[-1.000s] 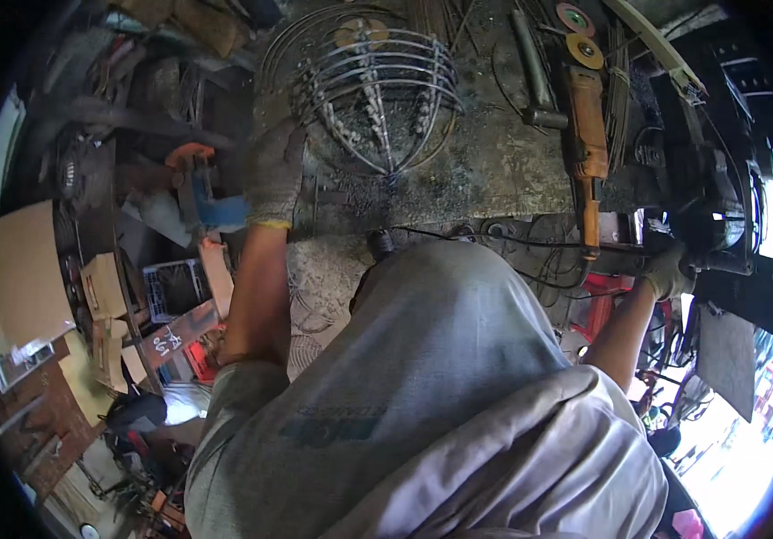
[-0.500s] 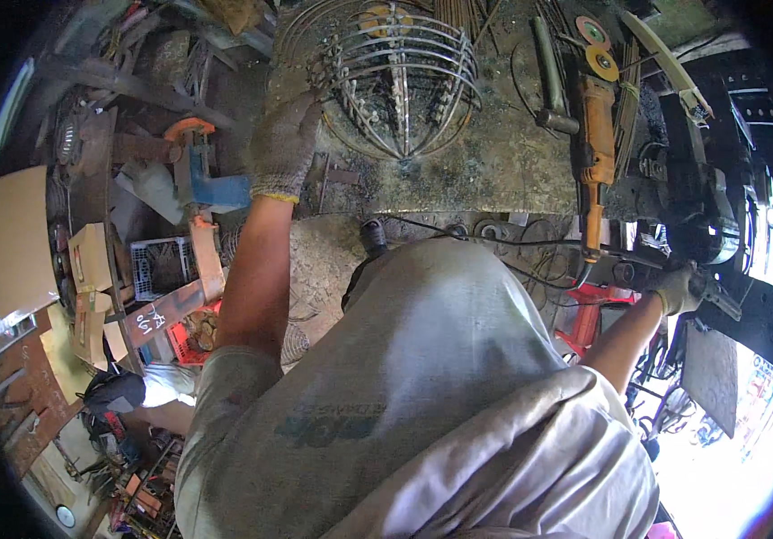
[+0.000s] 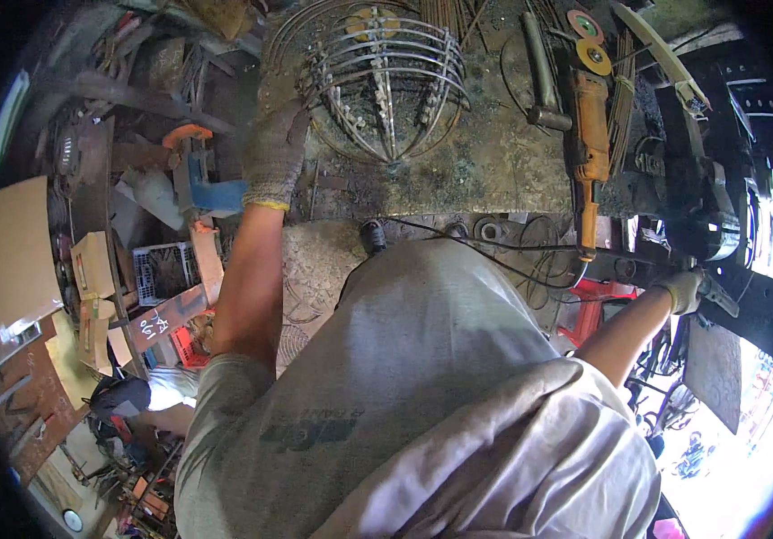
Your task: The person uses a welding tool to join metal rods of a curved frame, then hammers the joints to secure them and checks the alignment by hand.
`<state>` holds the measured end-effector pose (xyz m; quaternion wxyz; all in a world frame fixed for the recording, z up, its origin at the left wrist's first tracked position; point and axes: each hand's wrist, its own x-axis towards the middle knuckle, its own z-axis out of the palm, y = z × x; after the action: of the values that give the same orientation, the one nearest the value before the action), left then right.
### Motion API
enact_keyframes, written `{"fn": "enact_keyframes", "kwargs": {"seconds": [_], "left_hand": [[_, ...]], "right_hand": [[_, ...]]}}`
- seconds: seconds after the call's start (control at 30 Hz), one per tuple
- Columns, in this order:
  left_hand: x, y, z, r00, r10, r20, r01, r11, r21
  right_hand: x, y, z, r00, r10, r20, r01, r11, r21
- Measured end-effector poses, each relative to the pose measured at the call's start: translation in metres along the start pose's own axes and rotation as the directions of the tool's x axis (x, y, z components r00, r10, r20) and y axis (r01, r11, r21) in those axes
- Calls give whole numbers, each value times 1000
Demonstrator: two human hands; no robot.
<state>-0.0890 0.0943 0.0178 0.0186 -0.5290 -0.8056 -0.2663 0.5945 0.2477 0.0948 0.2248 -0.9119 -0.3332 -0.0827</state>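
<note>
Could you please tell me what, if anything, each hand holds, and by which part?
The right hand seems to grip a dark tool by its near end. Whether the left hand holds the frame cannot be told.

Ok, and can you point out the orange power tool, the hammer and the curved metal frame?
Orange power tool (image 3: 592, 126): head camera view, on its casing.
Hammer (image 3: 542, 74): head camera view, on its handle.
Curved metal frame (image 3: 384, 106): head camera view, on its central bar.
</note>
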Motion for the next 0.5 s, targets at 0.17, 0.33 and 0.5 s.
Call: {"fn": "enact_keyframes", "kwargs": {"seconds": [0.17,0.33,0.5], "left_hand": [[-8,-17,6,999,-41,-17,41,999,-11],[3,-3,12,1000,-2,2,2,997,-72],[-4,-21,22,999,-10,-53,-3,969,-248]], "right_hand": [[30,12,9,954,-40,297,-65,940,335],[126,132,46,794,-378,477,-455,151,877],[100,104,42,870,-314,381,-80,673,735]]}}
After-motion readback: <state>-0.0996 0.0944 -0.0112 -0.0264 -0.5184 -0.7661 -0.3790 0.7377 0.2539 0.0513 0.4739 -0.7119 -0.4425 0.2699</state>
